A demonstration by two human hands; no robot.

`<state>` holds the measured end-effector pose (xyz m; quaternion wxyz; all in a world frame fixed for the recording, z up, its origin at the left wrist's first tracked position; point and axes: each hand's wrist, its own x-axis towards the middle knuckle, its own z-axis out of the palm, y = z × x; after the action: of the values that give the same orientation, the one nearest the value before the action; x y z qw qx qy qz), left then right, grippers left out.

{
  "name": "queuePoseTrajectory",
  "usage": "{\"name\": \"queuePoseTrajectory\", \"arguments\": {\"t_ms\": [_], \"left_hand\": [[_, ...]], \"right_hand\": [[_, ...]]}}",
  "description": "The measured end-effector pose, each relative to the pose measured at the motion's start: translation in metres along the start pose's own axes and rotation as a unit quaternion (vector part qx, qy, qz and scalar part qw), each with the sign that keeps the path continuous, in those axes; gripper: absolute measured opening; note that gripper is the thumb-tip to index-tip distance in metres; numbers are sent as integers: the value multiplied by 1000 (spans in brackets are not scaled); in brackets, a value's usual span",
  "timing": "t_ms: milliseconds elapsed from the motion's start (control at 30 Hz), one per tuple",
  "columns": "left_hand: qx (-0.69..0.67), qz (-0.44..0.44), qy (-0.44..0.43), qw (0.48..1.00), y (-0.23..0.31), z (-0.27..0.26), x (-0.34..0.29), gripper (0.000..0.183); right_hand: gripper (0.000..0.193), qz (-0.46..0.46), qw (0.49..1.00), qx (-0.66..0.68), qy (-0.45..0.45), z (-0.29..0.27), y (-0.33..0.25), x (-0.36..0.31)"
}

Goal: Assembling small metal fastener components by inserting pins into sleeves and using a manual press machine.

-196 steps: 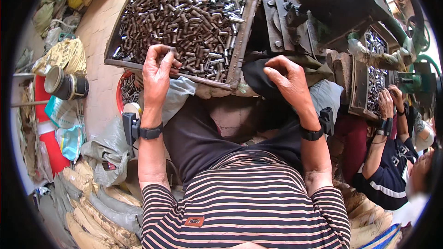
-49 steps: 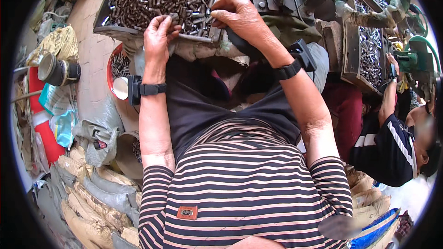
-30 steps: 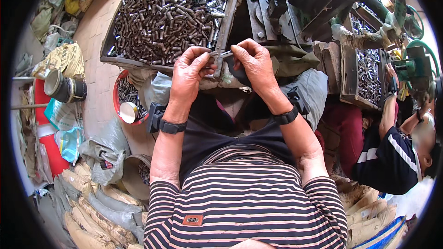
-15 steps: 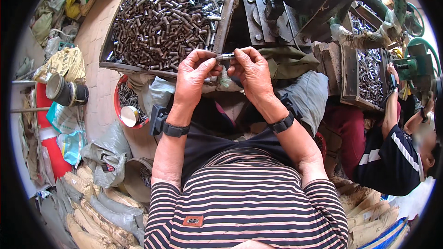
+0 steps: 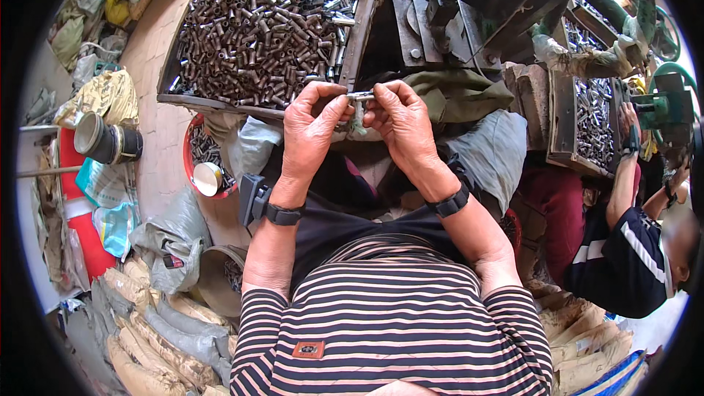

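A short, shiny metal tube [image 5: 360, 97] is held level between my two hands, in front of my chest. The thumb and fingers of my left hand [image 5: 311, 122] pinch its left end. At the other end, my right hand [image 5: 402, 119] pinches it the same way. Just beyond my left hand lies a wooden tray [image 5: 220, 105] heaped with small metal tubes [image 5: 257, 44], brown ones nearer and brighter ones toward the back. A dark olive cloth [image 5: 469, 99] is bunched beyond my right hand.
A machine with bolted steel plates [image 5: 419, 26] stands ahead on the right. At far right, a co-worker [image 5: 623, 249] reaches to a green machine [image 5: 664, 106] beside a wooden box [image 5: 561, 121] of metal parts. A red-rimmed basin [image 5: 186, 158] and a grey bucket [image 5: 213, 279] stand to my left.
Both hands have shifted only slightly, and the tube stays pinched between them, now more level. The view has moved a little. The co-worker's hand at the green machine has changed position.
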<state>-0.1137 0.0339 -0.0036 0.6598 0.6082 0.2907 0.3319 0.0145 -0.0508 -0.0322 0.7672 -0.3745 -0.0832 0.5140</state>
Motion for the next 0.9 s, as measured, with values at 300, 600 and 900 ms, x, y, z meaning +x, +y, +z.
{"name": "queuePoseTrajectory", "arguments": {"t_ms": [300,600,900], "left_hand": [[62,17,-9,998,-4,-5,-8,9],[-128,-76,-108,983,-2,-29,-10,14],[-49,-77,-3,996,1,-22,-13,14]], "right_hand": [[13,-25,996,-83,-32,-3,-1,-3],[12,111,983,15,-148,7,-3,-9],[12,18,981,-163,-102,12,-7,-5]]}}
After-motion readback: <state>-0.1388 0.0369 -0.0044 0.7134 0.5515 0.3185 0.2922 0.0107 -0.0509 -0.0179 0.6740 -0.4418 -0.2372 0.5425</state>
